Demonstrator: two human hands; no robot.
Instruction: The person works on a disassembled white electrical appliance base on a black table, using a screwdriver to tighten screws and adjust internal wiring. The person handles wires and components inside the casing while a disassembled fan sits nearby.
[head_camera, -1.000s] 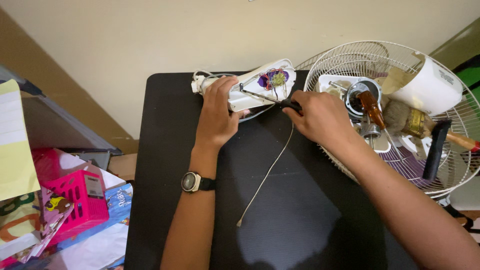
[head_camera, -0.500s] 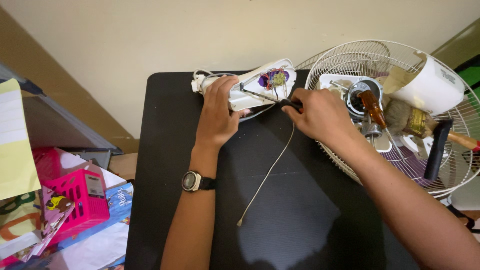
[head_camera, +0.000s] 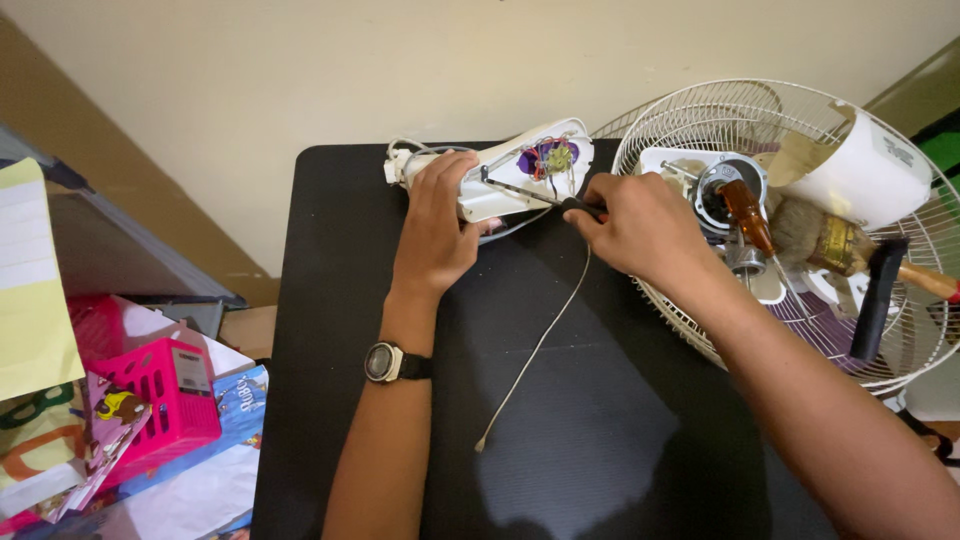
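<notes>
A white plastic housing (head_camera: 520, 178) lies at the far edge of the black table (head_camera: 600, 420), open on top with a purple part and coloured wires (head_camera: 547, 158) showing. My left hand (head_camera: 435, 225) presses down on its left end, a watch on that wrist. My right hand (head_camera: 635, 225) grips a screwdriver (head_camera: 540, 194) by its black handle, the thin shaft reaching left onto the housing. A thin pale cord (head_camera: 535, 350) trails from under my right hand toward me across the table.
A white wire fan guard (head_camera: 700, 330) lies at the right, holding a fan motor (head_camera: 725, 190), a white cover (head_camera: 865, 170), a brush (head_camera: 830, 240) and a black-headed hammer (head_camera: 880, 295). A pink basket (head_camera: 160, 395) and papers sit on the floor at left.
</notes>
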